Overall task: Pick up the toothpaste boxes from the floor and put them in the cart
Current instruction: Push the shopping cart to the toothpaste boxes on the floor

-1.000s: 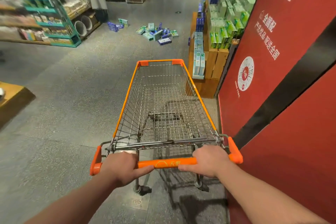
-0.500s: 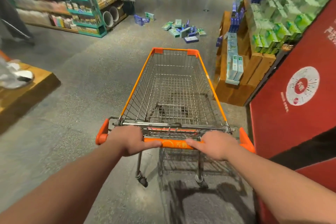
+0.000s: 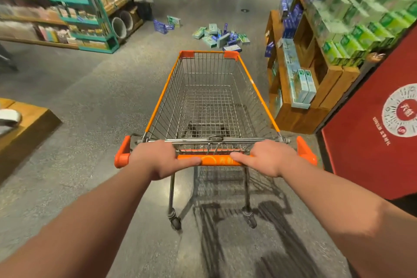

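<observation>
A: so where are we with this? The cart (image 3: 158, 101) fills the middle of the frame and its wire basket has nothing in it, so we'd call it zero boxes loaded

B: yeah, we're at the very start imo. Our left hand (image 3: 155, 158) and right hand (image 3: 268, 157) are both wrapped round the orange handle (image 3: 214, 160) at lower centre, fingers curled over the bar, thumbs lying along it and pointing toward each other. Neither has a box

A: and the toothpaste boxes (image 3: 220, 37)?

B: in a messy green and blue heap on the floor (image 3: 101, 108) at upper centre, just past the cart's front rim in the picture and well apart from our hands. Two stray boxes (image 3: 167, 24) sit to the upper left of the heap, near the teal shelving (image 3: 99, 48). So we reckon everything's left: get up close, let go of the handle, then pick up and drop in box after box
</observation>
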Motion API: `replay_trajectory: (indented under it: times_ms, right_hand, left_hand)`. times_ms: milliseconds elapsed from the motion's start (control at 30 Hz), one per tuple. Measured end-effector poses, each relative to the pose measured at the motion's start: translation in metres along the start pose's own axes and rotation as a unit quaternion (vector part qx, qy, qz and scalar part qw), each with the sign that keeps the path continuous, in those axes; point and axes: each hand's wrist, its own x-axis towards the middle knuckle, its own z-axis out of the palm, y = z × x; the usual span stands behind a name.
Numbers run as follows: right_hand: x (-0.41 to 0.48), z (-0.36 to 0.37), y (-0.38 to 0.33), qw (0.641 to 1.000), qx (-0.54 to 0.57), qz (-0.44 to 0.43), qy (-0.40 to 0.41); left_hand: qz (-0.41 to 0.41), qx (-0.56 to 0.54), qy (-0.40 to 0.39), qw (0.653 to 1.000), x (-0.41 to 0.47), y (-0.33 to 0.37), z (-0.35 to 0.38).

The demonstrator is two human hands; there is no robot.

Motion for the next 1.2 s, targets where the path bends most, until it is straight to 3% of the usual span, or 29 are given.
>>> replay_trajectory:
  times_ms: [433,633,867,1200]
  right_hand:
    - [0.246,-0.092,-0.041,1.0,0.007,-0.003,0.018]
    - [0.378,-0.149,-0.062,0.999,0.035,-0.006,-0.011]
    - [0.543,-0.214,-0.089,0.999,0.024,-0.008,-0.03]
    - [0.774,-0.315,-0.123,1.0,0.025,0.016,0.003]
  left_hand:
    - [-0.001,0.042,0.014,0.999,0.194,-0.166,-0.054]
    - [-0.01,0.029,-0.003,1.0,0.294,-0.255,-0.095]
    - [-0.004,0.045,0.01,0.999,0.432,-0.371,-0.126]
    - [0.041,0.041,0.013,0.998,0.645,-0.533,-0.19]
